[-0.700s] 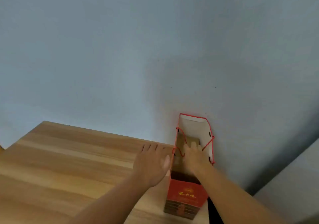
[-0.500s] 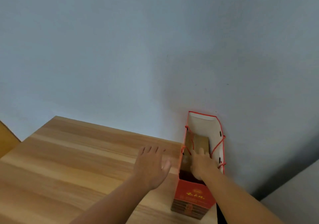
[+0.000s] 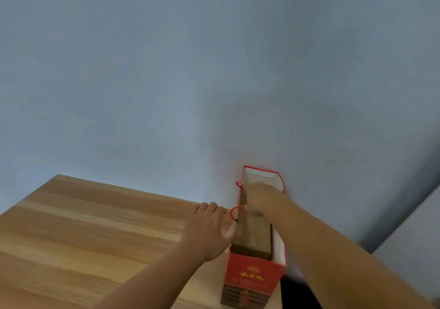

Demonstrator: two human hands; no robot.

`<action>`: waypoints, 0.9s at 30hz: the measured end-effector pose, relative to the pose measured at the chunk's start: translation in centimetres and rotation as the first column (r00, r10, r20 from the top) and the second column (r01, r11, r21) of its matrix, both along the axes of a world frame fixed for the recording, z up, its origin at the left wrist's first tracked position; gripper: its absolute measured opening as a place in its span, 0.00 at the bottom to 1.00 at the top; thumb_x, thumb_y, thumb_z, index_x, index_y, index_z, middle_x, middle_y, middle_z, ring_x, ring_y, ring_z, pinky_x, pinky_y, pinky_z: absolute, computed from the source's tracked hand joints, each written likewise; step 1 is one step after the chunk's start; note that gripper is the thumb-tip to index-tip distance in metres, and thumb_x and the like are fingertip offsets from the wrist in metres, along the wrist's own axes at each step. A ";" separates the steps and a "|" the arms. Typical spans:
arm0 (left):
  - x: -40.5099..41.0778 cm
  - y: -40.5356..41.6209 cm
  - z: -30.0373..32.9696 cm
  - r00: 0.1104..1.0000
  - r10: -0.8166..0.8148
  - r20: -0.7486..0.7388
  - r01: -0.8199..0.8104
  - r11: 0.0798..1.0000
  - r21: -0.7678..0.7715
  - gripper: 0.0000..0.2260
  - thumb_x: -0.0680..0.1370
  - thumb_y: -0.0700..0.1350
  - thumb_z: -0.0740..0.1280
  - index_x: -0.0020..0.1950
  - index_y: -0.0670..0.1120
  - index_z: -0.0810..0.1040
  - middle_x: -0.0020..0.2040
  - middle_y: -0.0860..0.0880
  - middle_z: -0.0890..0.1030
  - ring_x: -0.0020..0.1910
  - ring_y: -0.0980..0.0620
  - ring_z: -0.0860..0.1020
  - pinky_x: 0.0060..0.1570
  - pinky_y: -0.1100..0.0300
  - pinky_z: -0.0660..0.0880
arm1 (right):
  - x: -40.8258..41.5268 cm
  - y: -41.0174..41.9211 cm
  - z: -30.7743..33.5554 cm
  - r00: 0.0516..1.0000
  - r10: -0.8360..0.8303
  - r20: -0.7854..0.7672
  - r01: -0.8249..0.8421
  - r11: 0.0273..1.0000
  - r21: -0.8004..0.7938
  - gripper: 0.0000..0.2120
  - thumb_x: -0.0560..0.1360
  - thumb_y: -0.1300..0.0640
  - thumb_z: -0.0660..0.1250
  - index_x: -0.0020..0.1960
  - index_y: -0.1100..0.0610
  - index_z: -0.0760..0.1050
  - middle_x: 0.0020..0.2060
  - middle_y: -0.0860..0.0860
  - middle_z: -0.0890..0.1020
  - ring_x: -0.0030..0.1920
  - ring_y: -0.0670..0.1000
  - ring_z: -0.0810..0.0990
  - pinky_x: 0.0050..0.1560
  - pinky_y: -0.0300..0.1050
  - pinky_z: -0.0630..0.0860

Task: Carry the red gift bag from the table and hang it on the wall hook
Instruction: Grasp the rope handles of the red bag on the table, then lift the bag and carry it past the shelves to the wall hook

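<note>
The red gift bag (image 3: 252, 275) stands upright at the right corner of the wooden table (image 3: 95, 232), against the wall. Its white-lined top is open, and a brown box (image 3: 252, 237) sits inside. Red cord handles (image 3: 234, 211) loop at its left rim. My left hand (image 3: 209, 230) lies flat beside the bag, fingers extended, thumb touching the left side. My right hand (image 3: 260, 198) is over the bag's mouth near the far end; it is blurred and its grip is unclear. No wall hook is in view.
A plain pale blue-grey wall (image 3: 166, 70) fills the upper view. A second wall face (image 3: 414, 242) meets it in a corner at the right. A dark gap (image 3: 295, 294) lies just past the table's right edge below my right forearm.
My right hand has slid from the middle of the bag's opening toward its far end. My left hand has closed in on the bag's left side. The view has shifted slightly.
</note>
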State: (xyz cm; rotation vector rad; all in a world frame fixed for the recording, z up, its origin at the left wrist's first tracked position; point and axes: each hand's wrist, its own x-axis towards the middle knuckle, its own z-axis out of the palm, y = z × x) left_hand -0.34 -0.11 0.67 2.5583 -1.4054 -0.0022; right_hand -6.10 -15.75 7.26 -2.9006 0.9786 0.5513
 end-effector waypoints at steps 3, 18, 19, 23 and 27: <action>-1.5 -2.6 3.6 0.998 0.013 -0.063 -0.023 0.985 -0.169 0.33 0.75 0.73 0.50 0.70 0.53 0.71 0.65 0.53 0.79 0.65 0.49 0.74 0.70 0.50 0.67 | 0.8 1.2 7.1 0.980 -0.010 0.199 0.008 1.000 0.011 0.09 0.80 0.56 0.67 0.58 0.59 0.78 0.55 0.56 0.83 0.55 0.57 0.83 0.48 0.47 0.75; -2.0 1.7 10.8 0.956 0.199 -0.215 -0.273 0.870 -0.410 0.10 0.70 0.55 0.70 0.46 0.50 0.80 0.40 0.53 0.84 0.42 0.49 0.82 0.45 0.52 0.79 | 0.7 6.9 13.0 0.910 -0.117 0.397 -0.058 0.914 0.402 0.08 0.76 0.60 0.66 0.40 0.62 0.80 0.36 0.58 0.87 0.35 0.53 0.86 0.48 0.47 0.85; -1.8 2.9 10.9 0.957 0.202 -0.209 -0.271 0.877 -0.396 0.09 0.70 0.53 0.70 0.45 0.49 0.81 0.39 0.52 0.85 0.41 0.48 0.82 0.43 0.52 0.79 | 0.8 7.2 12.9 0.916 -0.102 0.388 -0.090 0.890 0.446 0.08 0.76 0.60 0.66 0.41 0.62 0.80 0.38 0.58 0.87 0.36 0.52 0.87 0.50 0.46 0.85; -0.7 9.3 11.3 0.944 0.264 -0.199 -0.321 0.876 -0.360 0.06 0.70 0.49 0.71 0.42 0.47 0.83 0.39 0.48 0.86 0.40 0.48 0.82 0.38 0.55 0.76 | 1.8 10.3 12.5 0.948 0.089 0.306 -0.247 0.810 0.532 0.12 0.72 0.60 0.71 0.51 0.66 0.84 0.39 0.55 0.86 0.37 0.48 0.85 0.47 0.43 0.82; 0.8 17.7 11.8 0.906 0.366 -0.213 -0.420 0.843 -0.337 0.08 0.72 0.50 0.70 0.47 0.51 0.86 0.40 0.52 0.87 0.40 0.55 0.83 0.40 0.56 0.80 | 3.9 16.2 10.5 0.895 0.374 0.243 -0.445 0.788 0.427 0.09 0.74 0.62 0.68 0.51 0.65 0.84 0.39 0.61 0.85 0.37 0.53 0.80 0.41 0.46 0.78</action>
